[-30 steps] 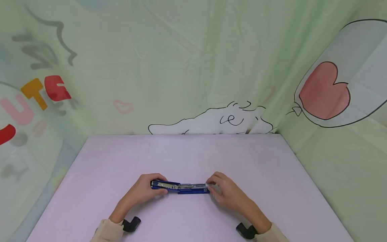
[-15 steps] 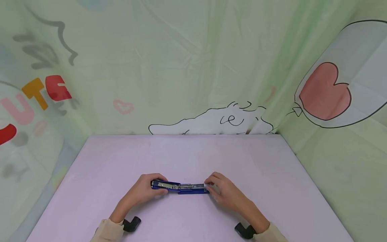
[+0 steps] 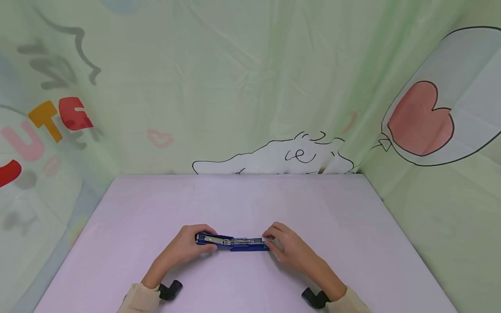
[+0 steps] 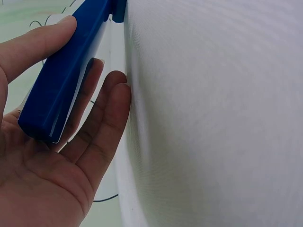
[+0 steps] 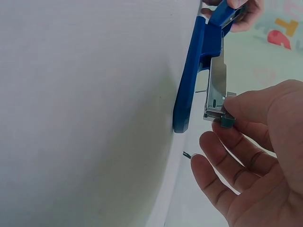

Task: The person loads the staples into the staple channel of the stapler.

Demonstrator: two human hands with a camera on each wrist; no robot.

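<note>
Over the table (image 3: 250, 200), the head view gives us the left hand (image 3: 192, 241) and the right hand (image 3: 287, 245) at opposite ends of an opened blue stapler (image 3: 233, 244). The left wrist view shows us its cover (image 4: 61, 80) held between thumb and fingers; only the right wrist view reveals the metal rail (image 5: 218, 80) clear of the base (image 5: 188, 90), with the right hand pinching a small greenish piece (image 5: 227, 121) at its tip.

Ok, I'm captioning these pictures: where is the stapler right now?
In the head view, the stapler is low near the middle, over the table, between the left hand gripping one end and the right hand at the other.
</note>
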